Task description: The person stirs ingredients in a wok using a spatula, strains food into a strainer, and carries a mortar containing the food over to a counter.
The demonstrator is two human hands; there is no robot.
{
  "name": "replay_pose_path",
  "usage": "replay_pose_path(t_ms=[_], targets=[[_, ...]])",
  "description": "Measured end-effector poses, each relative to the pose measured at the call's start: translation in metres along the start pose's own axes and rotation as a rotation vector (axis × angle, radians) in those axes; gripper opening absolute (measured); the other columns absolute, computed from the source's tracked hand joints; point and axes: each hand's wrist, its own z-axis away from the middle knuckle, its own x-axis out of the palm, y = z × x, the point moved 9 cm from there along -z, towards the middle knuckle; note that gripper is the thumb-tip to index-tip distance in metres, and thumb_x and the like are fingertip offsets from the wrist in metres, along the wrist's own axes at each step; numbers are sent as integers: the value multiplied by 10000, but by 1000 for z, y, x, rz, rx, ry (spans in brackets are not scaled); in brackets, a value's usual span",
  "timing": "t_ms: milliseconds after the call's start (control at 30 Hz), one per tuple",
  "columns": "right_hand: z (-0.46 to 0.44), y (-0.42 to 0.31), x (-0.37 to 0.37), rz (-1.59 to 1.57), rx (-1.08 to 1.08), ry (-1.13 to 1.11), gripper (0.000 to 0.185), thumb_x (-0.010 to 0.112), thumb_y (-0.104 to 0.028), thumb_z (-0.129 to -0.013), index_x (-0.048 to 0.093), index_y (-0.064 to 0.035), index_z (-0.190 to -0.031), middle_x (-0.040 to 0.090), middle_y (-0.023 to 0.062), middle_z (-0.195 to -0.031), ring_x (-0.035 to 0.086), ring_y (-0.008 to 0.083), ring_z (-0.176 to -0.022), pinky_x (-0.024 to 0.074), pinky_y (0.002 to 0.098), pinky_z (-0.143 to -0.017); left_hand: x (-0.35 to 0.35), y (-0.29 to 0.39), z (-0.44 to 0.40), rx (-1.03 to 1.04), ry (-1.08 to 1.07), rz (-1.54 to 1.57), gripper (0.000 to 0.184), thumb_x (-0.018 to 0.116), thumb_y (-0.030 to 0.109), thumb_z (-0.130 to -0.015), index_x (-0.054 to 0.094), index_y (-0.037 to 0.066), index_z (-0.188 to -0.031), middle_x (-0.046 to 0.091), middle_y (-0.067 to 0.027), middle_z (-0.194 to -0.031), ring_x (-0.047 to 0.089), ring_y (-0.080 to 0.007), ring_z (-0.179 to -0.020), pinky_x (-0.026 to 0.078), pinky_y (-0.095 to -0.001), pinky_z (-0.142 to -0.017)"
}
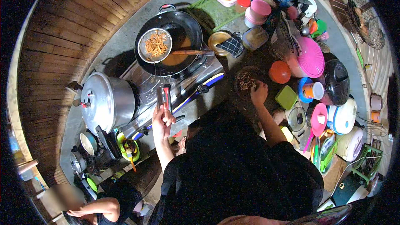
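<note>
My left hand (163, 119) is closed around the handle of a mesh strainer (143, 50), beside a black and red handle (167, 95). The strainer is over a black wok (193, 23) and holds golden-brown fried strips (156, 43). Brownish oil (175, 59) lies in the wok, and a wooden-handled utensil (191, 52) rests across its side. At the right, my right hand (259, 93) reaches into a dark bowl (243, 93) of brownish strips (246, 81). Its fingers are bent together, and what lies between them is hidden.
A large metal pressure cooker (100, 100) stands left of the wok on the stove (139, 84). Plastic containers, among them a green box (286, 96) and an orange-red bowl (279, 71), crowd the right. A checked cloth (232, 45) lies behind. Another person (100, 208) sits at lower left.
</note>
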Motion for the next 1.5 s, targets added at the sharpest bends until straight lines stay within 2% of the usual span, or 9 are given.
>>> replay_pose_path(t_ms=[67, 167, 267, 400, 467, 600, 967, 1400, 1500], targets=[[18, 50, 37, -114, 496, -372, 389, 557, -97, -785, 469, -59, -1163, 540, 190, -994, 548, 331, -893, 461, 395, -759, -2, 1, 0, 17, 17, -10, 146, 391, 197, -926, 465, 73, -906, 336, 46, -484, 288, -75, -352, 348, -250, -424], [9, 16, 12, 86, -5, -89, 412, 527, -114, -804, 435, -40, -1199, 537, 193, -1083, 485, 344, -1055, 422, 421, -846, 1, 3, -1, 31, -12, -4, 143, 402, 199, -923, 465, 72, -901, 351, 42, -486, 295, -75, -350, 347, -248, -421], [13, 16, 26, -287, 152, -226, 421, 513, -120, -810, 431, -35, -1214, 530, 186, -1127, 421, 345, -1152, 397, 419, -899, 0, 2, -2, 17, 5, -12, 145, 403, 201, -923, 462, 71, -895, 352, 40, -486, 290, -76, -350, 347, -246, -421], [3, -20, 13, 110, -128, -163, 482, 522, -102, -802, 384, -42, -1260, 518, 179, -1158, 438, 349, -1139, 409, 403, -900, 5, 3, 1, 8, 66, -77, 144, 400, 214, -924, 459, 83, -924, 257, 71, -476, 228, -62, -362, 273, -239, -429], [-3, -13, 3, -336, 81, -89, 557, 537, -76, -788, 324, -59, -1302, 516, 167, -1159, 435, 333, -1153, 402, 380, -920, 8, 4, 3, 16, 29, -63, 145, 394, 213, -927, 458, 82, -927, 257, 71, -475, 230, -62, -364, 273, -241, -427], [-7, -16, 13, -369, 104, -218, 612, 551, -167, -806, 263, -69, -1337, 464, 177, -1228, 469, 348, -1108, 394, 392, -921, 11, 7, 7, 36, -17, -27, 159, 363, 207, -935, 450, 75, -923, 281, 57, -476, 250, -71, -353, 322, -257, -422], [-13, -50, 13, -542, 125, -242, 535, 517, -84, -792, 338, -87, -1295, 632, 103, -889, 608, 292, -767, 483, 379, -669, 5, -18, -14, 33, -42, -24, 170, 335, 185, -932, 434, 52, -894, 314, 37, -474, 264, -73, -340, 440, -274, -467], [6, -64, -23, -532, 9, -131, 521, 528, -85, -840, 308, -51, -1311, 608, 123, -889, 599, 220, -755, 484, 326, -662, -7, 2, -23, -29, -128, 187, 158, 393, 178, -921, 493, 65, -876, 314, 53, -479, 222, -67, -333, 313, -219, -388], [18, -63, -33, -622, 74, -145, 530, 536, -80, -816, 323, -97, -1301, 627, 124, -907, 606, 298, -776, 487, 374, -707, 0, 11, -25, -85, -163, 267, 181, 352, 189, -940, 469, 75, -862, 271, 60, -481, 216, -62, -338, 250, -213, -360]])
